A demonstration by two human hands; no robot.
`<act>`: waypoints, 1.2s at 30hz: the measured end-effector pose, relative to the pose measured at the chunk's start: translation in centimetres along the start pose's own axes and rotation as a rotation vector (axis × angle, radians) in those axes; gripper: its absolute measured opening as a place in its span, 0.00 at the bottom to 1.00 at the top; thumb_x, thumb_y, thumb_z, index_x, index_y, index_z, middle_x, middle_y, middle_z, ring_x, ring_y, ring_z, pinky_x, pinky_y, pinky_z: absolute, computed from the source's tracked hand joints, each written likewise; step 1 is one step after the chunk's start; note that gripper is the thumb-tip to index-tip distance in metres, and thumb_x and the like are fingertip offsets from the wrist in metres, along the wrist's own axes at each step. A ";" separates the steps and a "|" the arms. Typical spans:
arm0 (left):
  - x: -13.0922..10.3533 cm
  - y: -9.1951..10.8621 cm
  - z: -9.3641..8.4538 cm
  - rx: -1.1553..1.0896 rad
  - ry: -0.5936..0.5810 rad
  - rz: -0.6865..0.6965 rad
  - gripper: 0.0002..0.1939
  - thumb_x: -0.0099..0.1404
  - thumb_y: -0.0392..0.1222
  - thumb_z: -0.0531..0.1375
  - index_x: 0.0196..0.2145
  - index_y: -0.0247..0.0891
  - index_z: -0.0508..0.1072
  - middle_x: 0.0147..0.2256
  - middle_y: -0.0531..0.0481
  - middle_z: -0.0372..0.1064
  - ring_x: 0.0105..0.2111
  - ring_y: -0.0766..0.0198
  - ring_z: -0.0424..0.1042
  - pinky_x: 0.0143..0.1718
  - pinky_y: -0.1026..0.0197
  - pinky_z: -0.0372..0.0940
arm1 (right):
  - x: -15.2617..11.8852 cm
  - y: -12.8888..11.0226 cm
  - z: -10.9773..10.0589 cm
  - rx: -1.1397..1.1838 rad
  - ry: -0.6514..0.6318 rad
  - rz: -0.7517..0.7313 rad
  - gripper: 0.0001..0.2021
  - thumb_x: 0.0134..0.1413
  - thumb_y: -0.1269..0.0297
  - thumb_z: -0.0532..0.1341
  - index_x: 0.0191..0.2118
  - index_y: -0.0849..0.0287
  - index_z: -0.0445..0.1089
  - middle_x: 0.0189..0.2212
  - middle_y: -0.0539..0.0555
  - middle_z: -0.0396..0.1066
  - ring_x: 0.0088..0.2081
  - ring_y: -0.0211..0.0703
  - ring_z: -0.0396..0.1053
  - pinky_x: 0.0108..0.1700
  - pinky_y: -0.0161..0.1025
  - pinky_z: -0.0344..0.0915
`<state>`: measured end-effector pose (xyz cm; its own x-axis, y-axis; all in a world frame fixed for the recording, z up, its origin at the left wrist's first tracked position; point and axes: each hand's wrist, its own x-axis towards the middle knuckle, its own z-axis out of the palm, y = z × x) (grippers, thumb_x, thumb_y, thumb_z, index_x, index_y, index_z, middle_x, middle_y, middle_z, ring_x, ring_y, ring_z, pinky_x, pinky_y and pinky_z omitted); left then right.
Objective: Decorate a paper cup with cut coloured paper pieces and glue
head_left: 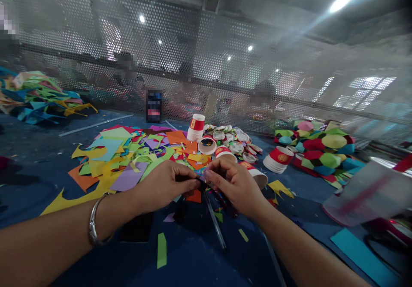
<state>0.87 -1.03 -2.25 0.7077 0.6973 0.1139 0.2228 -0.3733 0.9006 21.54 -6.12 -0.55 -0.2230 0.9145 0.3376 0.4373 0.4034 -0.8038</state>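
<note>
While the small dark piece (pixel 203 185) sits mid-scene between our left hand (pixel 167 182) and right hand (pixel 234 185), a slackened pinch could lose it among the paper scraps (pixel 130 177) at left. Our left thumb and finger look clamped on it; whether the right ones grip it, we cannot tell.

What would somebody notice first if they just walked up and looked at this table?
Probably the bright heap of cut paper scraps, spread over the blue table beyond the left hand. Next come the red-and-white paper cups, scattered beyond and beside the right hand. A shiny silver bangle circles the left wrist, toward the picture's lower left.
</note>
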 end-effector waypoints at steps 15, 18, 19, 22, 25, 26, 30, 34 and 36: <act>0.1 -0.2 0.0 -0.010 0.036 -0.011 0.09 0.65 0.45 0.60 0.35 0.38 0.77 0.28 0.55 0.71 0.29 0.66 0.68 0.33 0.63 0.61 | 0.1 0.2 0.2 -0.054 -0.023 0.023 0.09 0.63 0.57 0.62 0.36 0.57 0.70 0.29 0.48 0.68 0.29 0.37 0.64 0.31 0.36 0.62; 0.1 -0.4 0.2 0.016 0.036 0.008 0.08 0.64 0.44 0.60 0.38 0.39 0.76 0.29 0.55 0.71 0.29 0.67 0.67 0.32 0.63 0.61 | 0.0 0.4 0.2 -0.084 -0.035 0.004 0.08 0.64 0.58 0.61 0.37 0.57 0.70 0.31 0.49 0.70 0.33 0.39 0.67 0.35 0.37 0.64; 0.1 -0.5 0.2 0.035 0.045 0.015 0.07 0.64 0.44 0.60 0.37 0.40 0.75 0.29 0.55 0.71 0.29 0.67 0.67 0.32 0.63 0.61 | 0.0 0.5 0.2 -0.090 -0.038 0.001 0.08 0.64 0.59 0.61 0.37 0.57 0.71 0.31 0.49 0.71 0.34 0.40 0.68 0.37 0.37 0.65; 0.1 -0.6 0.2 0.062 0.056 0.021 0.06 0.63 0.43 0.60 0.36 0.40 0.74 0.29 0.55 0.70 0.29 0.67 0.67 0.32 0.63 0.61 | 0.0 0.6 0.0 -0.125 -0.040 -0.007 0.07 0.64 0.59 0.61 0.39 0.56 0.72 0.34 0.50 0.73 0.36 0.41 0.70 0.39 0.38 0.65; 0.1 -0.3 -0.1 0.038 0.075 -0.010 0.06 0.63 0.44 0.61 0.36 0.39 0.74 0.29 0.55 0.70 0.29 0.67 0.67 0.32 0.63 0.62 | 0.0 0.5 -0.7 -0.175 -0.015 -0.011 0.07 0.64 0.59 0.61 0.40 0.56 0.71 0.33 0.50 0.72 0.35 0.41 0.69 0.37 0.38 0.65; 0.1 -0.2 -0.2 0.029 0.089 -0.027 0.07 0.63 0.44 0.61 0.36 0.39 0.74 0.28 0.55 0.70 0.29 0.67 0.67 0.32 0.63 0.62 | 0.0 0.4 -1.1 -0.190 -0.003 -0.009 0.06 0.64 0.59 0.61 0.39 0.56 0.71 0.32 0.50 0.71 0.34 0.41 0.68 0.36 0.38 0.64; -0.1 0.6 -0.6 -0.115 0.133 -0.091 0.09 0.61 0.46 0.63 0.36 0.38 0.74 0.28 0.56 0.69 0.27 0.68 0.66 0.30 0.63 0.62 | -1.1 -0.4 -3.0 -0.322 0.011 0.015 0.06 0.65 0.59 0.60 0.39 0.54 0.70 0.31 0.49 0.71 0.32 0.42 0.68 0.34 0.38 0.64; -0.3 1.0 -0.9 -0.286 0.160 -0.140 0.10 0.58 0.45 0.65 0.34 0.37 0.72 0.26 0.57 0.68 0.25 0.69 0.66 0.28 0.64 0.61 | -4.3 -0.7 -5.1 -0.543 0.018 0.113 0.08 0.65 0.55 0.58 0.40 0.52 0.70 0.29 0.50 0.72 0.29 0.43 0.68 0.29 0.39 0.63; -0.3 1.2 -0.9 -0.327 0.169 -0.152 0.10 0.58 0.44 0.65 0.34 0.37 0.71 0.26 0.57 0.69 0.25 0.70 0.66 0.28 0.65 0.60 | -6.4 -0.1 -6.2 -0.622 0.039 0.157 0.10 0.64 0.53 0.58 0.39 0.52 0.71 0.29 0.51 0.73 0.28 0.45 0.70 0.28 0.40 0.64</act>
<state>0.32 -1.12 -0.86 0.5566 0.8307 0.0123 0.0714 -0.0626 0.9955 28.33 -11.82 0.44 -0.0883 0.9599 0.2661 0.8886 0.1966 -0.4144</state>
